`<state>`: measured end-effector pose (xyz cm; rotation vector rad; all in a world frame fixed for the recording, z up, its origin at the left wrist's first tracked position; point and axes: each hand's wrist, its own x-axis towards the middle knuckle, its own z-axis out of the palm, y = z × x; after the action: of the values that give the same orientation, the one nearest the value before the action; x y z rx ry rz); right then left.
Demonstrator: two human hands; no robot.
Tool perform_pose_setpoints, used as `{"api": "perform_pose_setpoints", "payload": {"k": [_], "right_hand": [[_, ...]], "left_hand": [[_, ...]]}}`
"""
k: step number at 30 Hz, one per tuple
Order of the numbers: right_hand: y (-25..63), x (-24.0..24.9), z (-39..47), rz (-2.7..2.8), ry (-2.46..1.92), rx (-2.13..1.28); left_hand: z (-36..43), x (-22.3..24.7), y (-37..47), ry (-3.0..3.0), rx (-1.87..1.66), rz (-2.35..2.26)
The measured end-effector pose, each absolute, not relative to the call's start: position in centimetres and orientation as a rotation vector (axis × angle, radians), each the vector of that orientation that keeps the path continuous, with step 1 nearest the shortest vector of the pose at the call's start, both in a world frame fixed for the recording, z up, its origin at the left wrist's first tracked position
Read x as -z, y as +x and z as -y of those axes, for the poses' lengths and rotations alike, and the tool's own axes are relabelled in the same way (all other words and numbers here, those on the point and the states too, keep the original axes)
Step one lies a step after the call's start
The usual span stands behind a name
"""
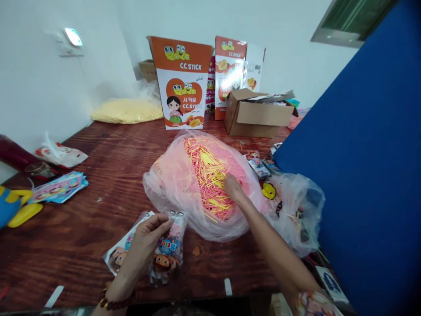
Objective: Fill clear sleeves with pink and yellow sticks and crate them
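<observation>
My left hand (151, 235) pinches the top edge of a small clear printed packet (167, 252) between thumb and fingers. Beneath that hand lies another printed packet (118, 258), partly covered by it. A large translucent bag (161, 182) lies spread open in the middle, heaped with thin pink and yellow sticks (210, 177). At the right side of the heap, my right hand (233, 188) has its fingers curled down against the sticks. Its fingertips are mostly hidden, so how many sticks it grips does not show.
Tall printed cartons (184, 83) and an open cardboard box (259, 116) stand behind. A blue panel (368, 145) closes off the right, beside a clear bag (296, 206). On the left lie flat packets (61, 186), a tissue pack (62, 154) and a yellow-filled bag (128, 110).
</observation>
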<state>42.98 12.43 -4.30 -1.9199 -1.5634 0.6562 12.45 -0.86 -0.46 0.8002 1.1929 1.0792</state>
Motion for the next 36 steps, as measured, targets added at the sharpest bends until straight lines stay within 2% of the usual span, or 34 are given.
{"api": "perform_pose_setpoints", "payload": {"k": [13,21,27,33,36], "right_hand": [[44.6,4.8,-8.3,1.289,-1.455,-0.952],[41.4,-0.6,-6.1,1.272,-1.073,-1.287],[39.1,-3.7,-4.3,1.684,-1.124,-1.106],[37.6,-2.9,-3.7,1.956,-1.125,-0.849],[37.5,-2.6,-3.8,1.993,-1.109,-0.837]], "left_hand": [[0.2,-1.2,15.3,0.910,-0.991,-1.145],[-2.2,-1.6,18.4,1.083,-0.898,-1.145],[-3.4,-1.7,19.0,1.120,-0.847,-1.141],[-3.6,-1.4,18.7,1.201,-0.831,-1.114],[-3.6,-1.4,18.6,1.239,-0.795,-1.090]]}}
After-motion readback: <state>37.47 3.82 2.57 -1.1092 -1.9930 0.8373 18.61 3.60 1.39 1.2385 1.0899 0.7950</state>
